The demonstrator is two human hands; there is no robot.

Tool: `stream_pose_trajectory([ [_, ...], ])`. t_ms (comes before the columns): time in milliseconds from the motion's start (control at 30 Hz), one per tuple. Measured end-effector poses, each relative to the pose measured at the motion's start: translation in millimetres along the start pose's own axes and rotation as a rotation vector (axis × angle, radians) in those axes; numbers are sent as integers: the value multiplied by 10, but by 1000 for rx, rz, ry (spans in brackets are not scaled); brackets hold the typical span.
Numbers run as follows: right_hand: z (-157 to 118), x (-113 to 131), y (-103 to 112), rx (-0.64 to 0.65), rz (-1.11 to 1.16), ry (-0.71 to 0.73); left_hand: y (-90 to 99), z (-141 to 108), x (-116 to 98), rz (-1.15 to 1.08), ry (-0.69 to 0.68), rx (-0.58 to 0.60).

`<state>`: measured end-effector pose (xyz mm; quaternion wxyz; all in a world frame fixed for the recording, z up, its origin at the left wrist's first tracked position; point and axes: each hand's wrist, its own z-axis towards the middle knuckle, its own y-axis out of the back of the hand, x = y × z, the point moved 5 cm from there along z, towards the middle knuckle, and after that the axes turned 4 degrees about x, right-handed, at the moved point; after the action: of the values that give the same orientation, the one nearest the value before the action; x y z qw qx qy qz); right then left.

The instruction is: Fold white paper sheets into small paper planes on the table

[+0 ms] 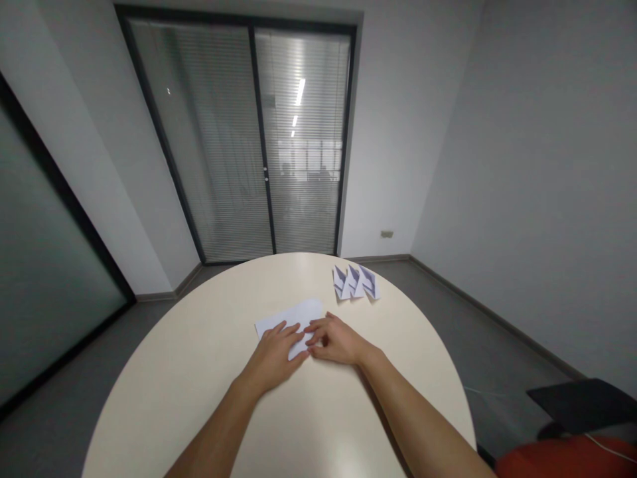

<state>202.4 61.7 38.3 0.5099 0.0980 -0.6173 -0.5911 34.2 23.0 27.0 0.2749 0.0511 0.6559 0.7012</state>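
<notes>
Three folded papers look finished; one flatter sheet on the surface doesn't, left hand spread over it, right hand curled, its grip impossible to tell.

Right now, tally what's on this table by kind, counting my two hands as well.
Folded paper shapes: 3
Flat white paper: 1
Left hand and right hand: 2
Total: 6
</notes>
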Motion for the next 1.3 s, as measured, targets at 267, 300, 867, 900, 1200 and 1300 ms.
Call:
stream_pose_trajectory([
  [267,4,-49,-24,-5,13,32,-31,-1,35,-11,-14,-12],
  [300,6,-41,-21,-6,14,44,-33,1,37,-14,-14,-12],
  [867,-3,-13,14,-19,12,70,38,-59,17,-6,-7,84],
  [900,-8,-23,16,-23,13,54,38,-65,19,-4,-12,92],
  [1200,-22,-34,44,-68,19,36,60,-76,34,-58,-44,89],
  [1300,-23,-13,61,-92,15,53,71,-68,46,-87,-42,71],
])
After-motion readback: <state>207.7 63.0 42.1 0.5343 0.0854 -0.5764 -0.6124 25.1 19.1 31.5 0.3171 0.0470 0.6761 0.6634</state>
